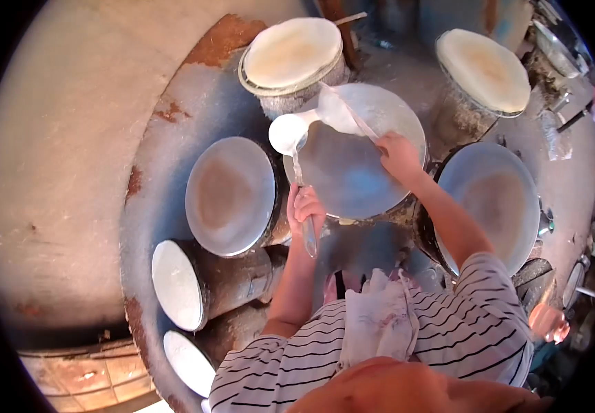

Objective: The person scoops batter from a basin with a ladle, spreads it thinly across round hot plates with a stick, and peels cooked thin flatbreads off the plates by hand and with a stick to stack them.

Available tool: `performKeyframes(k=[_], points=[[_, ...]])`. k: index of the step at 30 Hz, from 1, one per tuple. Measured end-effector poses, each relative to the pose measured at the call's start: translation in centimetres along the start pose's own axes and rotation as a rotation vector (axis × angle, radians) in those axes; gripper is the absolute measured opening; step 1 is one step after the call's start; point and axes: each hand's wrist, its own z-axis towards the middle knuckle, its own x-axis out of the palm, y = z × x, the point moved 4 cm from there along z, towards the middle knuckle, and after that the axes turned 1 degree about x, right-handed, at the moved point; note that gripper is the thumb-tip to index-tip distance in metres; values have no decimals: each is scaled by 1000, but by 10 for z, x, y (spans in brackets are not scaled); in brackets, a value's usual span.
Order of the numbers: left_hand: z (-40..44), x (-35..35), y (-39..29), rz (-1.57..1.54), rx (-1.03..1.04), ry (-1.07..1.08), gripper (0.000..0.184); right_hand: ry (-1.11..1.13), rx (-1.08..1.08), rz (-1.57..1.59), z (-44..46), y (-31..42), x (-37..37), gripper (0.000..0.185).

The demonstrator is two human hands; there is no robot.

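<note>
My left hand (306, 206) is wrapped round the handle of a metal ladle (298, 168), and the handle's end sticks out below my fist. At the ladle's head lies a round mass of white batter (286, 135). My right hand (401, 158) is closed on a pale, thin-edged scraper (352, 113), slanted over the far side of the middle griddle (345, 182). White batter stretches from the scraper towards the ladle. Batter partly hides the ladle's bowl. The griddle's surface is grey and shiny, with a pale film at its upper right.
Round griddles with pale sheets stand at the back left (295, 54) and back right (483, 72). Other griddles flank me at left (231, 196) and right (490, 206). White-topped drums (177, 284) stand at lower left. Utensils and clutter line the right side.
</note>
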Motion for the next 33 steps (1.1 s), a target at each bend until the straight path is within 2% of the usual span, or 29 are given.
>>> performKeyframes(k=[1,2,4,5,8,9,10,12,16,20,21,23,24,25,28,29,32,33], points=[[-6,-13,-4,-38,-30,102,28,85,9,-30,0,1,10,26],[-16,-17,11,-45,19,111,24,139,-35,-7,-3,4,14,26],[-18,-6,51,-34,66,161,32,189,-145,25,5,9,7,26],[-22,0,67,-34,37,225,44,175,-173,48,4,8,2,27],[-33,25,103,155,31,278,46,118,-215,134,-8,-13,-28,29],[-34,35,113,281,47,225,39,83,-239,169,-5,-29,-49,31],[-28,36,111,372,35,189,35,62,-224,69,3,-48,-63,32],[-21,25,101,544,55,118,39,40,-162,25,20,-79,-53,30],[-11,-16,83,401,146,-179,42,268,-277,163,30,-39,-11,27],[-39,-12,100,265,148,-213,40,362,-415,301,15,-30,-19,26],[-46,5,121,209,88,-114,41,382,-463,331,15,-32,-29,27],[-59,25,134,424,245,-102,41,334,-259,389,36,-55,-46,27],[-57,27,131,555,181,-39,42,326,-173,410,49,-65,-49,27],[-56,29,128,688,125,33,43,353,-243,345,55,-60,-42,27],[-46,18,89,447,337,-127,43,357,-419,169,70,-39,-9,28],[-46,13,84,389,278,-98,41,426,-448,224,64,-30,1,29],[-64,16,98,302,357,-171,39,482,-524,243,41,-12,-11,30],[-71,22,106,253,370,-123,37,464,-578,266,38,-17,-15,29]])
